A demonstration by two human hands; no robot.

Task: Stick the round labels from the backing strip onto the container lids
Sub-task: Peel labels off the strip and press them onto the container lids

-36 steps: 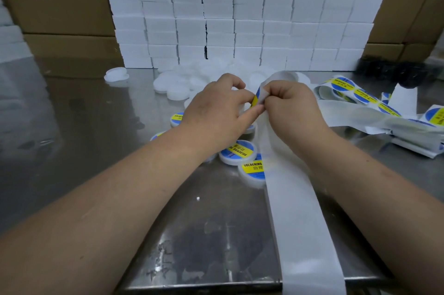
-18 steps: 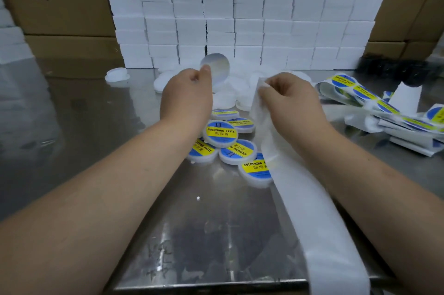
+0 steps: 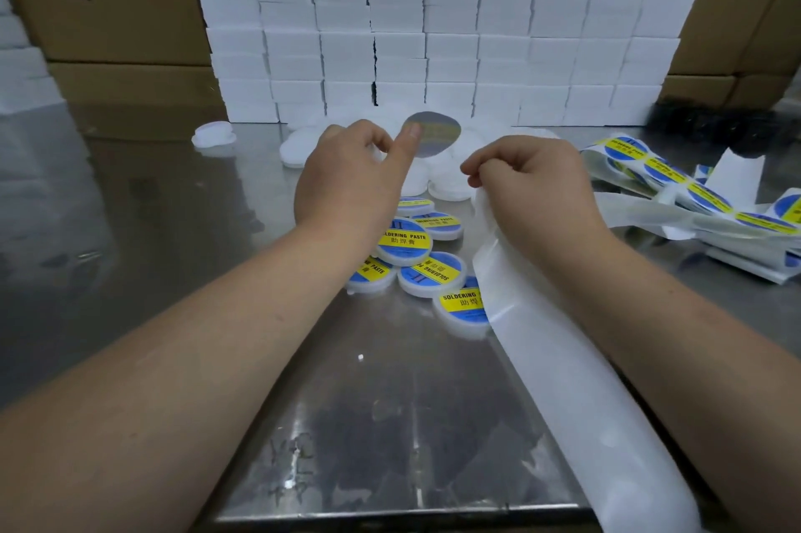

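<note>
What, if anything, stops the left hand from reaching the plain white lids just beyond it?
Probably nothing. The left hand, pinching a peeled label, hovers right by the plain white lids, with no object between them; the right hand holds the backing strip off to the side.

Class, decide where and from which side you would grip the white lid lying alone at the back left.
Probably pinch the lone white lid across opposite sides of its rim, coming from above: it lies flat on the steel table, a low disc standing apart from the pile.
</note>
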